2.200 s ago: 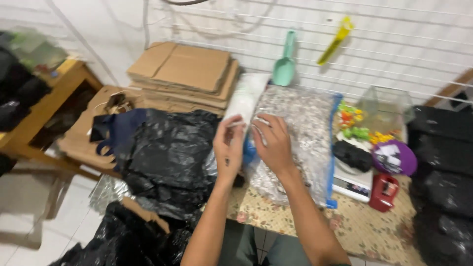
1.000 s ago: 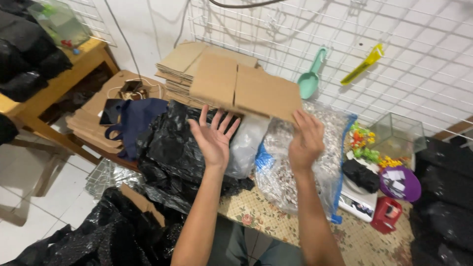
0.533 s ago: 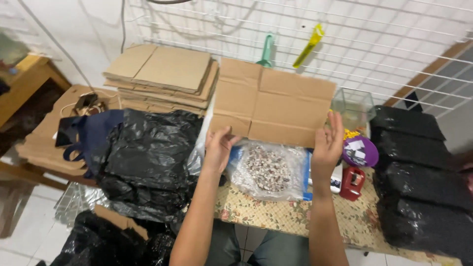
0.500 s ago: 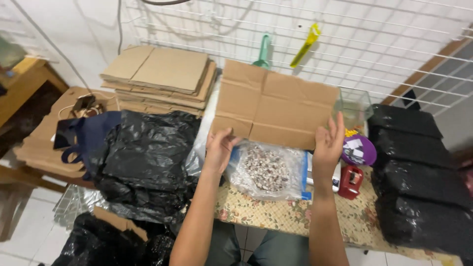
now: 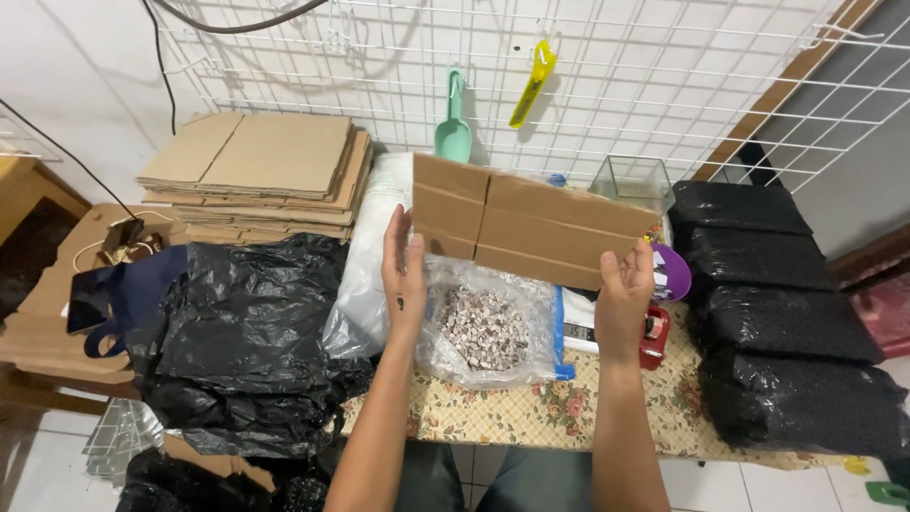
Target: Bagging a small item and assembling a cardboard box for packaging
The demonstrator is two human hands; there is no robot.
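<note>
I have just one view, from the camera on the person's head. It looks down and forward from close up. The worktop [image 5: 531, 417] fills the lower middle of the frame, the wire wall grid [image 5: 664, 85] runs along the top, and both forearms come up from the bottom edge.

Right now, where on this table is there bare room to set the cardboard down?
Only the floral tablecloth strip along the near edge, between the clear pellet bag and the stacked black sacks. Elsewhere is crowded: black plastic bags left, cardboard stack behind.
</note>
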